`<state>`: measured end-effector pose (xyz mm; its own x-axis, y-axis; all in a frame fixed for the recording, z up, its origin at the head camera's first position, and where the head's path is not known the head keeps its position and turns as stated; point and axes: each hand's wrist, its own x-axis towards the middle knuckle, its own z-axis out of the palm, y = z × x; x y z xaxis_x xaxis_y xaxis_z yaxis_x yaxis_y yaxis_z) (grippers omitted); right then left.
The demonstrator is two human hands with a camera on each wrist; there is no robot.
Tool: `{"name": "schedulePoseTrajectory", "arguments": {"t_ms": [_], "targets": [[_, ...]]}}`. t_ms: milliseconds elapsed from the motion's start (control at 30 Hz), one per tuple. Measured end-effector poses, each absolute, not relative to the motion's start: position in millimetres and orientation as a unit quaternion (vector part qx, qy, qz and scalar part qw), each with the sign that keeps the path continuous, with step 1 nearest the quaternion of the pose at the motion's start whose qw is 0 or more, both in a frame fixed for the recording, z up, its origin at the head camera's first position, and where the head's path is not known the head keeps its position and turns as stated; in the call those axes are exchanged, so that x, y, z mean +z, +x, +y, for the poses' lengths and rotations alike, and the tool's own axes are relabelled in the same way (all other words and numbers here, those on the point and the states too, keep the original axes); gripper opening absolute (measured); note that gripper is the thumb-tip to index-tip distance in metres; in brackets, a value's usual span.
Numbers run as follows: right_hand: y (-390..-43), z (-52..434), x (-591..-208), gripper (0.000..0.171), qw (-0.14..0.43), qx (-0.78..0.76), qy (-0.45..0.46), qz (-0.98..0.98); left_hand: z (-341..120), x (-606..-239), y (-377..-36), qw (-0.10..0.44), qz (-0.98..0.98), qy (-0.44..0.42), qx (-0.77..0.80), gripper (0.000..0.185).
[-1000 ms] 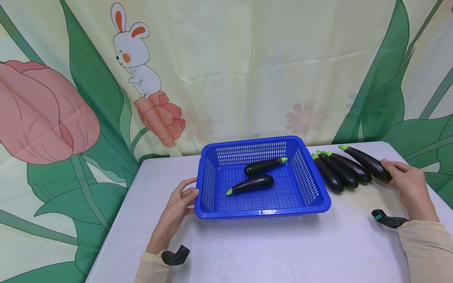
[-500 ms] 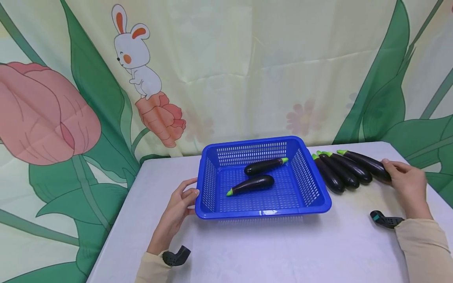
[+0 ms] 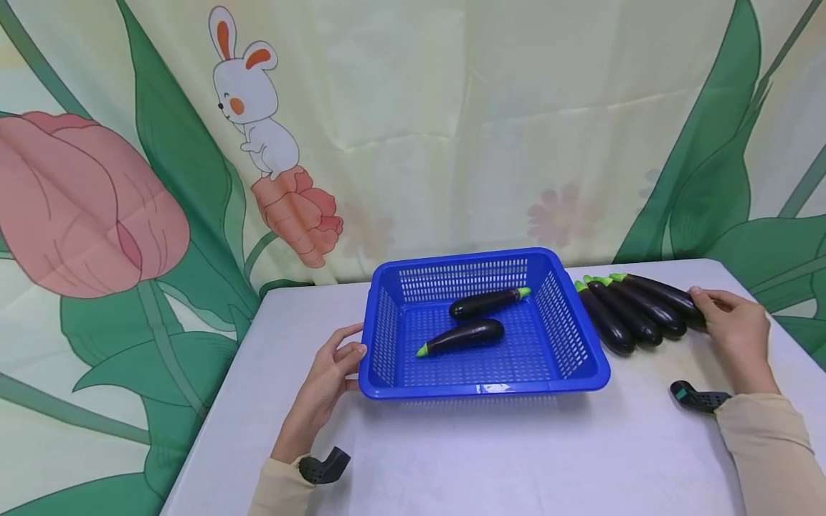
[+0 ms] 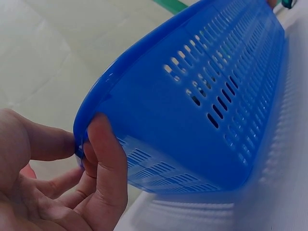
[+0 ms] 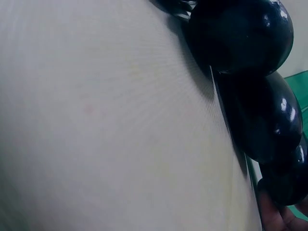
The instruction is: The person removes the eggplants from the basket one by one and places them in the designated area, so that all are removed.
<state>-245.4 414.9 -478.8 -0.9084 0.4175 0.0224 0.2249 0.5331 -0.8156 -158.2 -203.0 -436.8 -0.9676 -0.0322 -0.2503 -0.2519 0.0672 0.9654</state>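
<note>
Head view: a blue basket (image 3: pixel 584 362) stands at the middle of the white worktop (image 3: pixel 490 459). Two eggplants lie inside it, one toward the far wall (image 3: pixel 487 302) and one nearer the middle (image 3: pixel 461 336). The left hand (image 3: pixel 329 380) grips the basket's near-left corner, thumb over the rim. Just right of the basket lie three more eggplants side by side, green tips pointing far-left; the right hand (image 3: pixel 732 330) holds the blunt end of the rightmost eggplant (image 3: pixel 658 292), fingers curled about it. A small pale mark shows on the basket's near rim, too small to read. Behind hangs a curtain (image 3: pixel 413 129) printed with a rabbit, leaves and a tulip.

Left wrist view: the left hand (image 4: pixel 57 187) has thumb and fingers closed on the basket (image 4: pixel 202 96) corner; no writing shows.

Right wrist view: dark glossy eggplant ends (image 5: pixel 240 36) lie in a row on the worktop (image 5: pixel 106 125); a fingertip (image 5: pixel 274 216) shows at the lower right edge.
</note>
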Motion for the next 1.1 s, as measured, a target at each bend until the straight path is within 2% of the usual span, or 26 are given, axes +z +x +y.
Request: {"name": "schedulePoseTrajectory", "arguments": {"t_ms": [133, 200, 267, 333, 433, 1100], "targets": [[-245.9, 414.1, -480.7, 0.044, 0.119, 0.448, -0.161, -0.871, -202.5, -435.8, -159.1, 0.083, 0.727, -0.094, 0.675, 0.049], [-246.1, 413.5, -481.7, 0.041, 0.121, 0.442, -0.156, -0.875, -202.6, -435.9, -159.1, 0.085, 0.726, -0.096, 0.676, 0.049], [-246.3, 413.2, -482.3, 0.044, 0.12, 0.436, -0.154, -0.879, -202.7, -435.9, -159.0, 0.085, 0.725, -0.096, 0.677, 0.049], [-246.5, 412.9, -482.5, 0.057, 0.117, 0.428, -0.152, -0.883, -202.6, -435.4, -158.7, 0.085, 0.725, -0.096, 0.676, 0.049], [-246.8, 412.6, -482.1, 0.064, 0.113, 0.419, -0.151, -0.888, -202.4, -434.8, -158.6, 0.084, 0.727, -0.097, 0.674, 0.049], [-243.4, 414.0, -475.5, 0.066, 0.11, 0.374, -0.138, -0.91, -202.5, -434.3, -159.2, 0.083, 0.732, -0.093, 0.67, 0.049]]}}
